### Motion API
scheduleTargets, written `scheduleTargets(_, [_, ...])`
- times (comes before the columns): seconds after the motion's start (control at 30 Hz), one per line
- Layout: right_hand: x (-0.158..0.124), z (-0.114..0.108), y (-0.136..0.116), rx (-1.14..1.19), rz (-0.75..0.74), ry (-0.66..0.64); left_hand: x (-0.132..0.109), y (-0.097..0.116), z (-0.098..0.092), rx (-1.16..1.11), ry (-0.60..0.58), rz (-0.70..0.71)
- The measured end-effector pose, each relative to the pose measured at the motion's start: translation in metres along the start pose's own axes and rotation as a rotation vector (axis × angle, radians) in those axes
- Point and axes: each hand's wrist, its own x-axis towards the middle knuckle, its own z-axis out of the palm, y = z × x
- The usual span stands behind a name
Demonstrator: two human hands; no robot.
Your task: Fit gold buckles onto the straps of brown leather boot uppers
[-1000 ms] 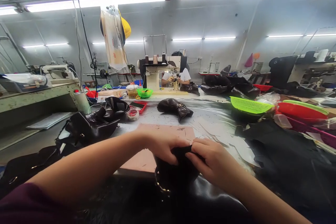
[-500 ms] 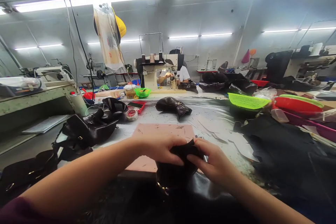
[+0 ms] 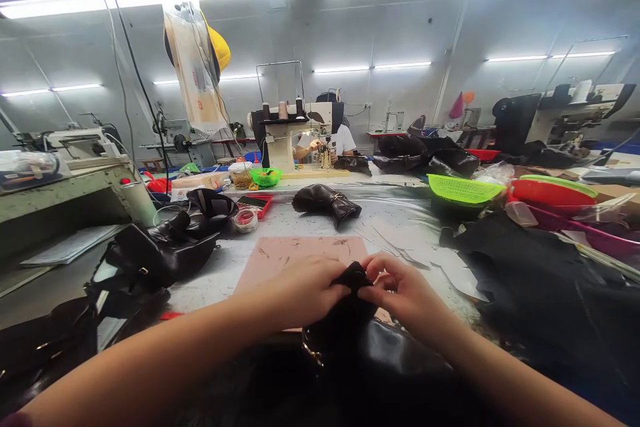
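Note:
A glossy black leather boot upper (image 3: 390,347) with a gold buckle (image 3: 313,350) lies in front of me at the bottom of the view. My left hand (image 3: 313,285) pinches its raised top edge between thumb and fingers. On the other side of that edge, my right hand (image 3: 397,288) is closed, with thumb and fingertips pressed at the leather. Under and behind the hands lies a pink cutting board (image 3: 295,248). The lower part of the upper fades into dark shadow.
Another dark boot upper (image 3: 327,205) lies beyond the board. More uppers (image 3: 165,253) are piled at left, and a black leather sheet (image 3: 535,287) covers the right. A green basket (image 3: 463,188) stands behind it. Across the table a person's hand (image 3: 313,145) is at a sewing machine (image 3: 283,140).
My right hand's fingers have curled tighter at the leather edge, and the left hand has shifted slightly left. The whole view has turned a little to the right.

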Motion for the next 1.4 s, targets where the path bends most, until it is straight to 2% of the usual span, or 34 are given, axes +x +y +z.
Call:
scheduleTargets(0.1, [0.002,-0.001,-0.002,-0.019,-0.058,-0.077,-0.002,0.000,0.003,-0.001,0.024,-0.003])
scheduleTargets(0.23, [0.004,-0.002,-0.003,-0.009,-0.039,-0.176,-0.004,-0.004,0.003,-0.083,0.028,0.019])
scheduleTargets(0.33, [0.004,-0.001,-0.004,-0.062,0.048,-0.136,-0.005,-0.007,0.001,-0.205,-0.020,0.094])
scheduleTargets(0.4, [0.003,0.001,-0.006,-0.138,0.026,-0.114,-0.006,-0.008,0.000,-0.243,-0.052,0.157])
scheduleTargets(0.47, [0.000,0.003,-0.010,-0.249,-0.120,-0.095,-0.007,-0.010,-0.001,-0.206,0.006,0.144])
scheduleTargets(0.53, [-0.003,0.004,-0.013,-0.418,-0.331,-0.008,-0.008,-0.011,-0.003,-0.158,0.074,0.052])
scheduleTargets(0.6, [-0.008,0.005,-0.015,-0.601,-0.518,0.078,-0.011,-0.012,-0.003,-0.137,0.022,0.034])
scheduleTargets(0.63, [-0.010,0.005,-0.015,-0.666,-0.604,0.077,-0.013,-0.012,-0.003,-0.132,-0.030,0.077])
scheduleTargets(0.67, [-0.013,0.005,-0.016,-0.707,-0.678,0.039,-0.016,-0.011,-0.002,-0.131,-0.080,0.146])
scheduleTargets(0.73, [-0.017,0.005,-0.018,-0.749,-0.786,-0.101,-0.022,-0.009,0.002,-0.136,-0.109,0.260])
scheduleTargets(0.8, [-0.021,0.003,-0.023,-0.818,-0.880,-0.232,-0.030,-0.007,0.012,-0.172,-0.089,0.271])
scheduleTargets(0.87, [-0.024,-0.001,-0.031,-0.923,-1.005,-0.307,-0.039,-0.008,0.025,-0.214,-0.067,0.262])
scheduleTargets(0.97, [-0.029,-0.005,-0.042,-1.014,-1.197,-0.352,-0.052,-0.017,0.047,-0.270,0.040,0.280])
scheduleTargets(1.07, [-0.030,-0.004,-0.043,-1.006,-1.284,-0.333,-0.063,-0.031,0.066,-0.351,0.143,0.219])
scheduleTargets(1.17, [-0.019,-0.005,-0.040,-0.983,-1.255,-0.383,-0.069,-0.046,0.081,-0.447,0.112,0.111])
scheduleTargets(1.23, [-0.003,-0.015,-0.040,-0.953,-1.148,-0.355,-0.067,-0.055,0.089,-0.497,0.170,0.042])
scheduleTargets(1.3, [0.015,-0.037,-0.042,-0.890,-0.919,-0.207,-0.063,-0.065,0.098,-0.604,0.311,-0.064])
scheduleTargets(1.4, [0.032,-0.079,-0.034,-0.701,-0.387,0.089,-0.056,-0.081,0.109,-0.957,0.426,-0.339])
